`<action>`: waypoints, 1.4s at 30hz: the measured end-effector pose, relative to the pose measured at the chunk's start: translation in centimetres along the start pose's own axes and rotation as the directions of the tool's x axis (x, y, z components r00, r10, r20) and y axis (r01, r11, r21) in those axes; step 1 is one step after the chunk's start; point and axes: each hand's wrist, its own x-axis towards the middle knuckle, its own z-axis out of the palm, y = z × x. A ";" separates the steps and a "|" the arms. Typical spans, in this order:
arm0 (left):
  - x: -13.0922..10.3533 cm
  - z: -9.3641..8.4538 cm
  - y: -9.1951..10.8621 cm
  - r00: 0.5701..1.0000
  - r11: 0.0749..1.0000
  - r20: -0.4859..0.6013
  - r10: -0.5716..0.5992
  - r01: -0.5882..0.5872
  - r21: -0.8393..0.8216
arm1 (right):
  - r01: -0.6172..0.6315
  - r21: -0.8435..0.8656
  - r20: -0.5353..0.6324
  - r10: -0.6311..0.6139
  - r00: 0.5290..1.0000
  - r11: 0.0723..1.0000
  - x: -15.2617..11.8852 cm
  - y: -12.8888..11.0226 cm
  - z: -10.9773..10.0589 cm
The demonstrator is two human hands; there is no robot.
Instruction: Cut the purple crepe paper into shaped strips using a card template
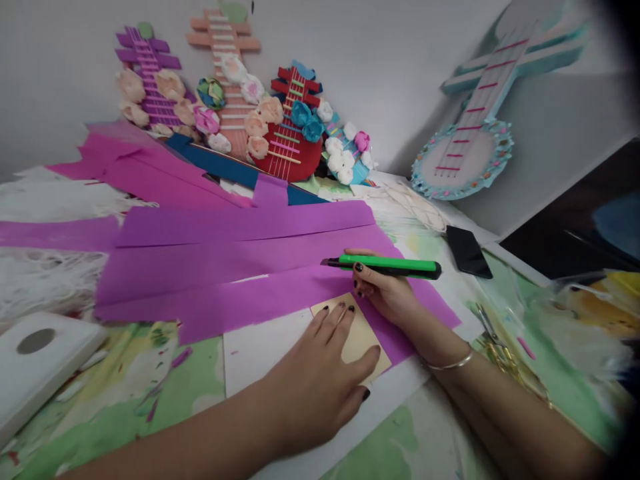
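Note:
My left hand point(330, 367) lies flat with its fingers spread, pressing a cream rectangular card point(367, 333) down. That card rests partly over a sheet of purple paper point(320, 250) and partly over white paper point(260, 357). In my right hand point(385, 290) is a green and black utility knife point(390, 265), held nearly level above the purple sheet with its tip pointing left. The fingers are closed round the knife, which is apart from the card.
Paper-flower-trimmed toy guitars point(293, 133) lean along the wall, and a pale blue one point(475, 127) stands right. A black phone point(469, 251), scissors point(493, 333) and a plastic bag point(580, 327) lie at right. A white box point(45, 360) sits left, beside paper scraps.

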 end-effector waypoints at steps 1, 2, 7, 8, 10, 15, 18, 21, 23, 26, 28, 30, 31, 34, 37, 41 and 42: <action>0.0 0.0 0.0 1.000 1.000 -0.005 0.002 -0.002 0.000 | -0.008 -0.008 0.004 0.008 1.000 1.000 0.0 0.1 0.0; 0.0 0.1 -0.1 1.000 1.000 -0.011 0.004 -0.004 -0.001 | -0.011 -0.018 0.002 0.011 1.000 1.000 -0.1 0.1 -0.1; 0.0 0.3 -0.3 0.999 1.000 -0.031 0.013 -0.012 0.004 | 0.010 -0.028 -0.068 -0.012 0.998 1.000 -0.2 0.1 0.0; -0.1 0.3 -0.3 1.000 1.000 -0.027 0.013 -0.013 0.004 | 0.010 -0.029 -0.096 -0.013 0.995 1.000 -0.2 0.2 0.1; -0.1 0.3 -0.2 1.000 1.000 -0.016 0.010 -0.010 0.004 | 0.000 -0.025 -0.147 -0.004 0.989 1.000 -0.1 0.2 0.2; -0.1 0.2 -0.1 1.000 1.000 -0.025 0.004 -0.004 0.005 | -0.006 0.033 -0.197 0.013 0.980 0.999 0.0 0.2 0.2; -0.1 0.3 -0.2 0.999 1.000 -0.036 0.002 -0.001 0.012 | -0.004 0.034 -0.190 0.010 0.982 0.999 0.2 0.2 0.1; -0.1 0.3 -0.3 0.999 0.999 -0.037 -0.011 0.012 0.033 | 0.003 0.025 -0.163 0.001 0.987 1.000 0.2 0.2 0.0; -0.1 0.3 -0.2 0.999 0.998 -0.039 -0.021 0.023 0.051 | 0.007 0.019 -0.152 -0.004 0.988 1.000 0.3 0.2 0.0; 0.0 0.2 -0.1 0.999 0.997 -0.040 -0.028 0.031 0.076 | 0.013 0.018 -0.143 -0.011 0.990 1.000 0.3 0.2 -0.1; 0.0 0.1 0.0 0.999 0.995 -0.039 -0.028 0.031 0.090 | 0.020 0.025 -0.131 -0.017 0.991 0.999 0.2 0.2 -0.1; 0.0 0.1 0.0 0.999 0.995 -0.040 -0.018 0.022 0.093 | 0.025 0.031 -0.125 -0.021 0.992 0.999 0.2 0.1 -0.1; 0.0 0.2 -0.1 0.999 0.996 -0.040 -0.014 0.017 0.091 | 0.025 0.031 -0.123 -0.021 0.992 0.999 0.2 0.1 0.0; 0.0 0.2 -0.2 0.999 0.996 -0.034 -0.006 0.009 0.088 | 0.011 0.043 -0.140 -0.005 0.990 0.999 0.1 0.0 0.1; -0.1 0.2 -0.2 1.000 0.996 -0.025 0.000 0.002 0.084 | 0.022 0.073 -0.139 -0.012 0.990 0.997 0.0 0.0 0.2; 0.0 0.2 -0.3 1.000 0.999 -0.021 0.001 0.000 0.051 | 0.053 -0.059 -0.001 -0.053 0.999 0.997 -0.4 -0.1 0.1; 0.0 0.2 -0.2 1.000 0.999 -0.024 -0.001 0.002 0.042 | 0.042 -0.104 0.031 -0.039 0.999 0.994 -0.5 -0.1 0.1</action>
